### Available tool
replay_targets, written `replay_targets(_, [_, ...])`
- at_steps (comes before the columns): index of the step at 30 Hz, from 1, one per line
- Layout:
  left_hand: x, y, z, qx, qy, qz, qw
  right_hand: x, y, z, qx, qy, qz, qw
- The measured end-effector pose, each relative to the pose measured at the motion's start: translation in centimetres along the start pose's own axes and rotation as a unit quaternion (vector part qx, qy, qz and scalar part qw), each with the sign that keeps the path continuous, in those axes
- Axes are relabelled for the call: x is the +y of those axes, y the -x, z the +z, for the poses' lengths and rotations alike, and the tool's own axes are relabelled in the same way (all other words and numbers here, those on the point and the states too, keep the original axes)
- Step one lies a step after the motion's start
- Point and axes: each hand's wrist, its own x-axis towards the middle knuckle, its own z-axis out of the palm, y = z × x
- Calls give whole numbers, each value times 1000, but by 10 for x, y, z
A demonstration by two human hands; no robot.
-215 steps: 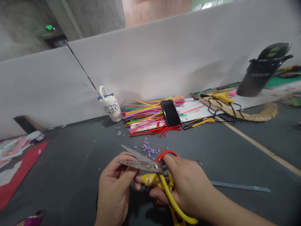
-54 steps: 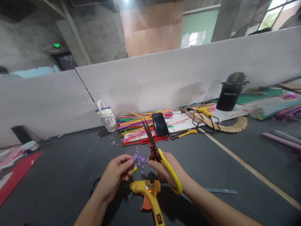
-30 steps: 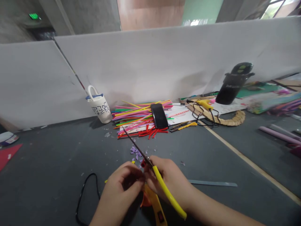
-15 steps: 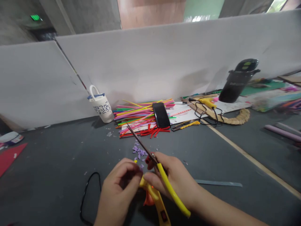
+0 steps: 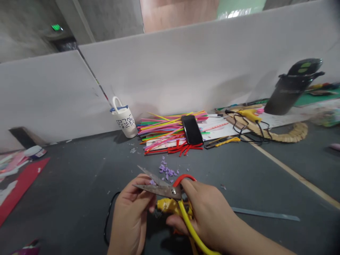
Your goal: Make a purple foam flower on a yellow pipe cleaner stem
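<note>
My right hand (image 5: 209,203) grips a pair of scissors (image 5: 162,191) with one red and one yellow handle. The blades are apart and point left, across the fingertips of my left hand (image 5: 131,212). Those fingers are pinched, and a small purple piece (image 5: 152,182) shows at their tips between the blades; most of whatever they hold is hidden. Below the scissors lies a yellow hot glue gun (image 5: 166,204), partly covered by my right hand. Just beyond the blades a loose scatter of purple snippets (image 5: 167,172) lies on the dark table (image 5: 79,187).
Behind are colourful pipe cleaners (image 5: 162,131) under a phone (image 5: 192,129), a white cup (image 5: 124,122), and a utility knife (image 5: 221,142). Further right stand another glue gun (image 5: 249,114) with black cord and a black tumbler (image 5: 289,90). A clear glue stick (image 5: 265,213) lies right.
The scissors have swung from nearly closed, pointing up-left, to opened blades lying across my left fingertips. My left hand has turned, showing the purple piece. The camera view has shifted.
</note>
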Motion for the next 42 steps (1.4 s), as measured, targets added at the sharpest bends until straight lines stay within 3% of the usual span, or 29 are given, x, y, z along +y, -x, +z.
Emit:
replay_targets(7, [0, 0, 0, -7, 0, -16, 1000, -3, 2, -2, 6, 1, 8, 1000])
replay_targets(17, [-4, 1, -2, -6, 10, -24, 1000, -7, 0, -3, -32, -2, 26, 999])
replay_targets(30, [-3, 2, 2, 31, -13, -55, 998, -4, 1, 2, 1, 28, 9, 1000])
replay_targets(42, [-1, 2, 3, 14, -16, -52, 998, -4, 2, 4, -5, 24, 11, 1000])
